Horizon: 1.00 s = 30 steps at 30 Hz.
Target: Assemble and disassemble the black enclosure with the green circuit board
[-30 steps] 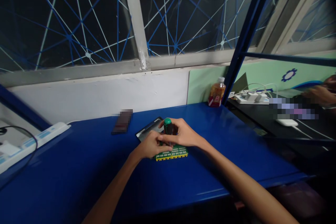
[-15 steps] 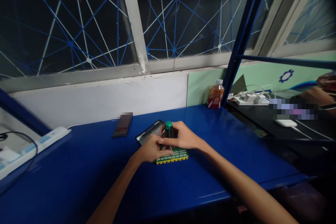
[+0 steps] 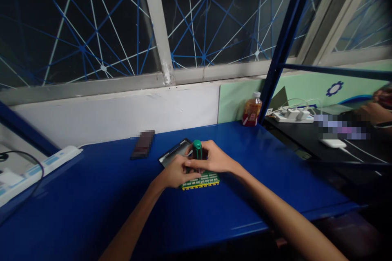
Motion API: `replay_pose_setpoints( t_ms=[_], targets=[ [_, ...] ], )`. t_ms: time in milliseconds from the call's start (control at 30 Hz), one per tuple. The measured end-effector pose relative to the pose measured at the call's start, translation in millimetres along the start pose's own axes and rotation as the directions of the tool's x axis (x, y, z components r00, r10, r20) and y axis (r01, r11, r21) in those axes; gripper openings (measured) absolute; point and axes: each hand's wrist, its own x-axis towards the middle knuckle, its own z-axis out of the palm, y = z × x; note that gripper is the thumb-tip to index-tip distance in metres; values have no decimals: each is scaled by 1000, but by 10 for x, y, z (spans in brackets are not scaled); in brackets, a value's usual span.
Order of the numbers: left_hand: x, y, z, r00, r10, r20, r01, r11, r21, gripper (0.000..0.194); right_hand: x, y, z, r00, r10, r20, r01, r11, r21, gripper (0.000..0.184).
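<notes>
Before us, a green rectangular board with pale blocks and a yellow toothed edge (image 3: 205,180) lies on the glossy blue desk (image 3: 159,224). Over the board, our right hand (image 3: 211,157) has its grip clasped around a screwdriver with a green-capped dark handle (image 3: 197,145), upright. Our left hand (image 3: 177,171) is at the board's left, thumb over it; hidden fingertips leave us unable to tell that grip. A shallow black-rimmed tray (image 3: 174,155) sits behind-left of the board.
</notes>
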Motion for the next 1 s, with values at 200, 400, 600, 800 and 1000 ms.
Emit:
replay_pose_setpoints(
  t_ms=[200,400,600,800,1000],
  targets=[
    [1,-17,19,999,3,-34,-4,1000,-19,29,2,-11,7,1000,-14,0,14,1000,7,34],
    [-1,10,4,998,-23,53,28,996,-90,23,3,-12,5,1000,-5,15,5,1000,-4,34],
    [-4,6,11,997,-73,34,75,995,-70,27,-7,-21,0,1000,-22,18,23,1000,-15,31],
    [-5,-43,53,997,-36,72,48,986,-158,47,-11,-15,-2,999,-16,38,16,1000,-14,30],
    [-4,-61,50,995,-92,50,96,992,-87,40,-15,-28,4,998,-5,58,3,999,34,32]
  ],
)
